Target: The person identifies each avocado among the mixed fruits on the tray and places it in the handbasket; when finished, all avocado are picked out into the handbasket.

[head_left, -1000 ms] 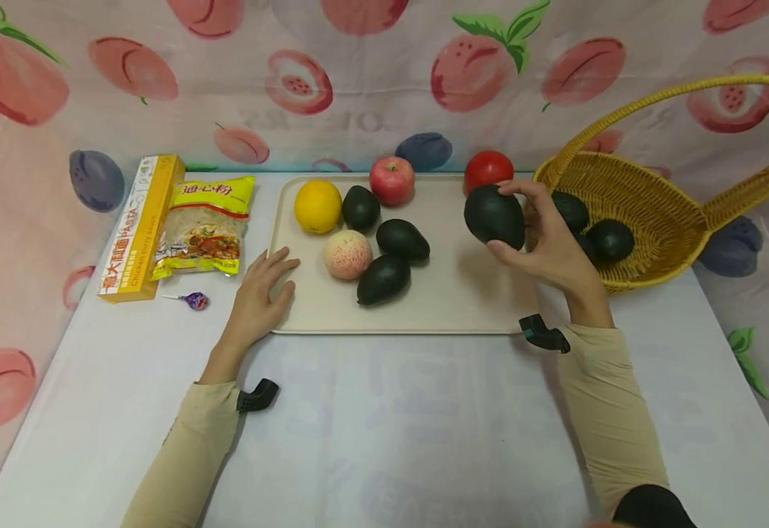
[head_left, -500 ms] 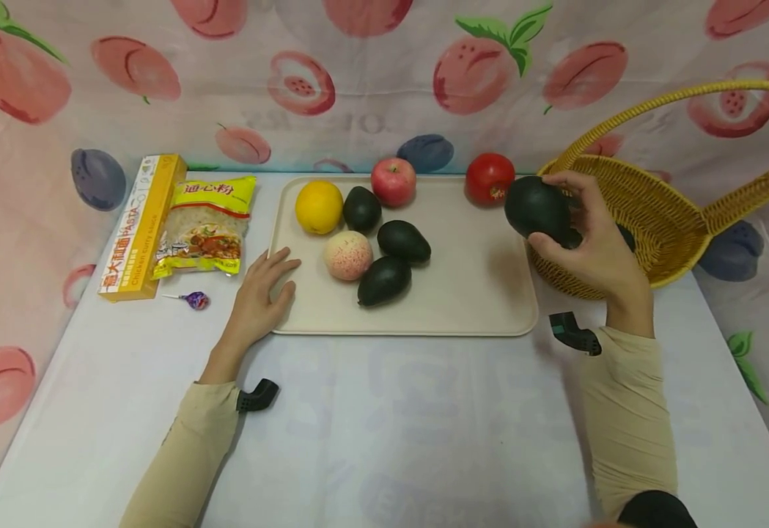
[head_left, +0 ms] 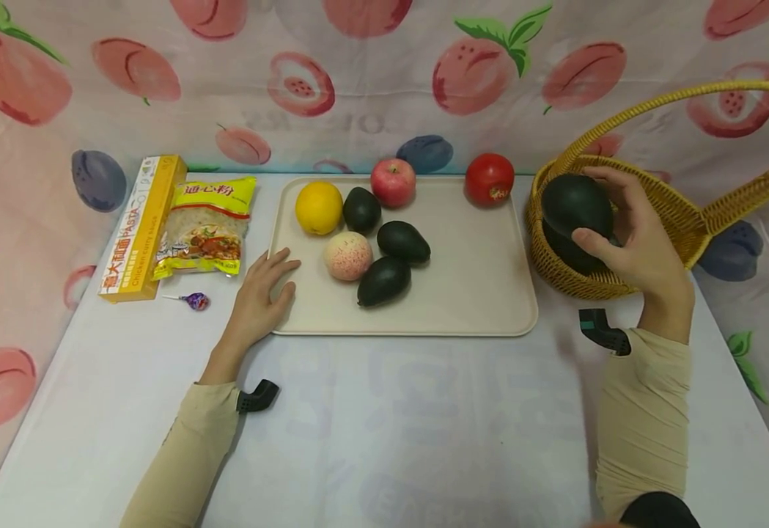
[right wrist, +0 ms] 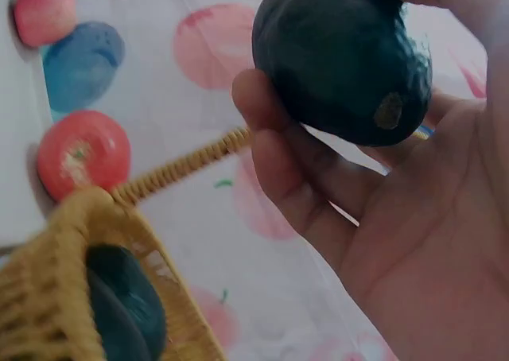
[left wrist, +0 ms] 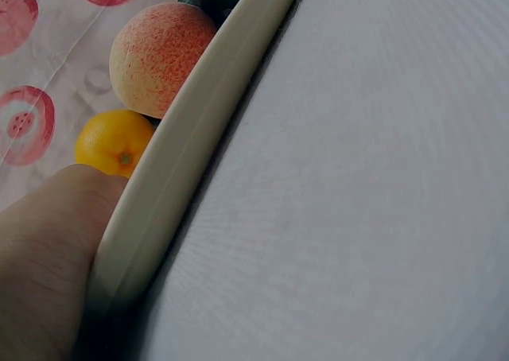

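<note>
Pinching a dark avocado (head_left: 575,202) between thumb (head_left: 597,246) and curled fingers (right wrist: 277,150), the right hand (head_left: 648,253).

Surface (head_left: 391,433): white, with faint grey markings. Fabric backdrop (head_left: 371,70): pale pink, fruit-printed, lightly creased; it rises behind the rear edge and extends past the left and right edges. Lighting: diffuse; shadows soft.

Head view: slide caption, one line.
Right hand holds an avocado over the wicker basket; left hand rests at the edge of the tray.
</note>
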The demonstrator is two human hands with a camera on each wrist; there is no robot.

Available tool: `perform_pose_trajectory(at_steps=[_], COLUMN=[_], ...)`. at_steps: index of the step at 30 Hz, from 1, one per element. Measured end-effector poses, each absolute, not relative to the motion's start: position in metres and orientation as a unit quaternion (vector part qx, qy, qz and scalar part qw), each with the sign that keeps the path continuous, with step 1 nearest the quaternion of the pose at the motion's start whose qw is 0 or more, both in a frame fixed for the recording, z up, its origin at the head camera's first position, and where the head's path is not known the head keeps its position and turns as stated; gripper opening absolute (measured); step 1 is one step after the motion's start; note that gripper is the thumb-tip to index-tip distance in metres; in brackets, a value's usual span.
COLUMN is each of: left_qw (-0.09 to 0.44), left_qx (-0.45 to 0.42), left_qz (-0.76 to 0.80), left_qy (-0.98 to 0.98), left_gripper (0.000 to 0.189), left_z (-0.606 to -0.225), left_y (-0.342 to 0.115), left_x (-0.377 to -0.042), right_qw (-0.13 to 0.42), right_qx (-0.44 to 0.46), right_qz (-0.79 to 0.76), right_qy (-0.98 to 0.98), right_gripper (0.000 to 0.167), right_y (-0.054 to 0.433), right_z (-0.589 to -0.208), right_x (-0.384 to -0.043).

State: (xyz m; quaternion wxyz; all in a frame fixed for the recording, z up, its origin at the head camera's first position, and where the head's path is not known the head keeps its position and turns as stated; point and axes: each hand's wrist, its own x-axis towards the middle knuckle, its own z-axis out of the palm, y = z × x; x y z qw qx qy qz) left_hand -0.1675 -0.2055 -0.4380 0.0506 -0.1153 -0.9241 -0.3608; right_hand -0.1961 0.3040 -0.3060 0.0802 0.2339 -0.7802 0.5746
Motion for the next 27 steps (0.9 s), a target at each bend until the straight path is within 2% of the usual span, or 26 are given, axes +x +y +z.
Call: perform_pose_trajectory(at_steps=[5,9,15,20,27], left_qw=[0.048,0.045,0.041,0.047,0.050], left_qx=[-0.116,-0.113,-0.107,-0.109,-0.113], left_qz=[-0.360,-0.360,-0.357,-0.365,-0.363], left_qy=[-0.924,-0.925,-0.927,-0.924,-0.923], left_gripper=[0.036,0.036,0.037,0.036,0.036], left_z=[-0.437,-0.436,-0.435,-0.436,-0.440], left_y=[-0.205,-0.205,-0.209,-0.211,-0.208], left_x=[-0.168,-0.169,-0.167,-0.167,-0.169], right_qw=[0.073,0.087,0.115,0.125,0.086], right_qx=[0.271,0.266,0.206,0.113,0.025], right_qz=[0.654,0.675,0.670,0.562,0.463], right_qy=[-0.702,-0.683,-0.703,-0.810,-0.882], right_gripper=[0.068,0.065,0.062,0.062,0.068], right_y=[0.321,0.334,0.345,0.351,0.362], right_z=[-0.304,-0.303,-0.310,-0.317,-0.323], right_x=[-0.190,-0.187,-0.190,-0.198,-0.209])
